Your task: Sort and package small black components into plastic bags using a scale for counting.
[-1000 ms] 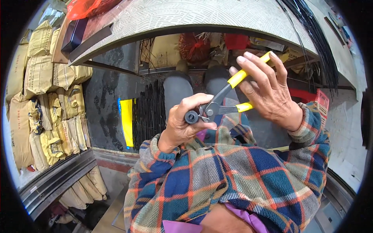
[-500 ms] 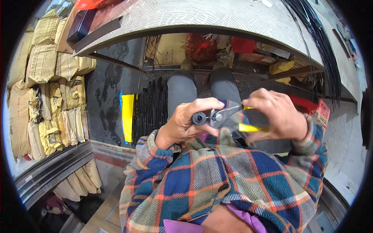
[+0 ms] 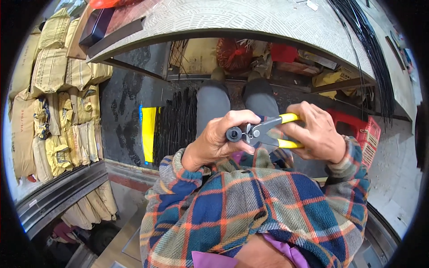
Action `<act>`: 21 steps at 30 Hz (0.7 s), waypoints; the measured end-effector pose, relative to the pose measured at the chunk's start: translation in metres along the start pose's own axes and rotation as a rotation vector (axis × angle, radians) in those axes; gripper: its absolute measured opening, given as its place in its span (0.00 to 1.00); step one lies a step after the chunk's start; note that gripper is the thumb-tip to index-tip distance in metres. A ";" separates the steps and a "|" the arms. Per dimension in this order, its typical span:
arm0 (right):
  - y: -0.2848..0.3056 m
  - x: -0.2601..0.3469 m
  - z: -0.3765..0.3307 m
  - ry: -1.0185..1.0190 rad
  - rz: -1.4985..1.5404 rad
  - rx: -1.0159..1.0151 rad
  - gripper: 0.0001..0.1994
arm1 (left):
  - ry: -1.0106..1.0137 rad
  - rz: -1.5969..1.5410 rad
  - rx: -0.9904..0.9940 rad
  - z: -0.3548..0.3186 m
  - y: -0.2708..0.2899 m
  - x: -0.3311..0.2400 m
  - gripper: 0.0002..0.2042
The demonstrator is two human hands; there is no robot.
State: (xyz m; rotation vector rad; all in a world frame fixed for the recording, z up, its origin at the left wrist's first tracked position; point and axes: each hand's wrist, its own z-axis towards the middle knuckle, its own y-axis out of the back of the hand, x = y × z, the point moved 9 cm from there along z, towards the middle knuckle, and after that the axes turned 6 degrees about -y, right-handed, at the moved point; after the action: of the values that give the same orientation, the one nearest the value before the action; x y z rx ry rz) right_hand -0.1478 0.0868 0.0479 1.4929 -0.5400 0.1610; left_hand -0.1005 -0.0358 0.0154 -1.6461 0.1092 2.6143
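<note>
My left hand is closed around a black cylindrical piece with a round hole in its end, held in front of my body. A small bit of bright metal shows beside it. With my right hand I grip pliers that have grey metal jaws and yellow handles. The jaws point left and meet the metal bit next to the black piece; whether they clamp it I cannot tell. The handles are spread apart, with my right fingers around their outer ends.
Ahead stands a grey workbench, with a bundle of black strips at its right. More black strips lie left of my legs beside a yellow strip. Brown sacks are stacked at left; a red crate sits at right.
The pliers' handles show more fully, the upper one tilted up further. My right hand was blurred and is now sharper. My left hand keeps its hold on the black piece.
</note>
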 end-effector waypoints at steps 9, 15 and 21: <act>0.003 -0.009 0.022 -0.037 -0.153 -0.168 0.19 | 0.014 0.139 -0.237 -0.005 0.015 -0.001 0.26; -0.012 -0.007 0.027 0.005 -0.076 -0.424 0.13 | 0.003 0.287 -0.416 -0.004 0.020 -0.010 0.29; -0.051 -0.038 0.037 -0.255 1.149 -0.056 0.10 | 0.002 0.268 -0.568 -0.002 0.035 0.010 0.31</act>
State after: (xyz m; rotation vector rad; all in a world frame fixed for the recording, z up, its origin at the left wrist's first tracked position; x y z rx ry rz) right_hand -0.1685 0.0543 -0.0154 0.9926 -1.5518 0.8390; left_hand -0.1058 -0.0711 0.0064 -1.8978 -0.4931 3.0417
